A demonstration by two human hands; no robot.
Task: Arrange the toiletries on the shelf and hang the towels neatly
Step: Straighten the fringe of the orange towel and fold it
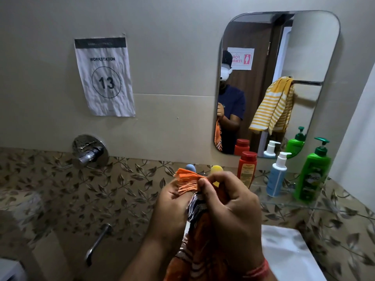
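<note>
Gripping the orange fringed patterned cloth towel (194,230) at its top edge, left hand (170,209) and right hand (231,207) pinch side by side; the towel hangs straight down between them

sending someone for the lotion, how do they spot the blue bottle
Find the wall mirror; a clear shelf sits under it. The blue bottle stands in the middle of three, white pump on top, between the red bottle and the taller green bottle.

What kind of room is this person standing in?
Most likely a bathroom. A mirror hangs on the tiled wall, pump bottles like the green bottle stand on a glass shelf, and a chrome tap sticks out of the wall. Both hands hold an orange towel.
</note>
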